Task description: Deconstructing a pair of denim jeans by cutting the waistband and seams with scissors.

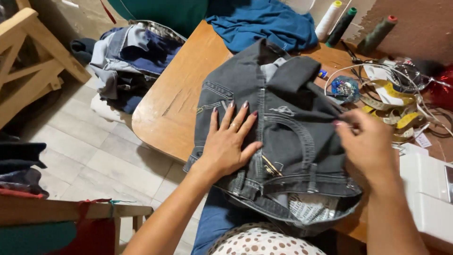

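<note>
1. Pressing down on the seat of the dark grey jeans [292, 141], your left hand [231, 141] lay flat at centre frame, fingers spread wide and gripping nothing.
2. Your right hand [365, 146], at centre right, had its fingertips drawn together on a fold of the same denim. It was blurred, so how firm the pinch was could not be confirmed.
3. The jeans rested on the wooden table [174, 104] with the waistband at the lower edge of the frame, hanging just over the table's near edge. The legs were doubled back towards the top of the frame.
4. Judged step: one hand was anchoring the garment while the other was arranging or pulling a fold across it. The fabric was not yet lying smooth, and creases showed near the right hand.
5. Any further move called for the left palm to hold its pressure so the cloth did not slide off the near edge, and for the right hand to draw the fold evenly.
6. Surroundings noted:
   - a blue cloth [264, 23] at top centre
   - thread spools [377, 33] at upper right
   - a yellow measuring tape [401, 118] among clutter at right
   - a white sewing machine [429, 198] at lower right
   - a pile of clothes [132, 56] at upper left, beyond the table
</note>
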